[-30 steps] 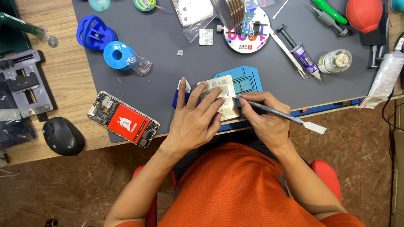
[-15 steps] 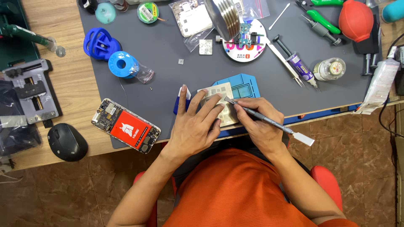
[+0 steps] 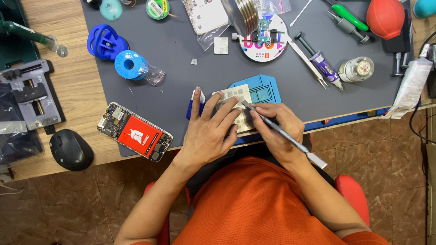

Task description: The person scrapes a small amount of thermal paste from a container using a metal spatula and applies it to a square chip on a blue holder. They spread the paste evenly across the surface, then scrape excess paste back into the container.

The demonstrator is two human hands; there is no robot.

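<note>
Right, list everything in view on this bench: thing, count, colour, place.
work mat: 1, dark grey, over the wooden desk
metal stencil plate: 1, silvery, mat's near edge, under the left hand
blue holder: 1, just behind the plate
opened phone: 1, red battery showing, mat's near-left corner
solder spool: 1, blue, left on mat
suction cup tool: 1, blue, beside the spool
round board fixture: 1, white, far centre
syringe: 1, purple-labelled, right of the fixture
small jar: 1, clear, right
air blower: 1, red, far right
mouse: 1, black, desk's near-left
left hand: pressing the plate
right hand: fingers gripping a grey metal tool
</note>
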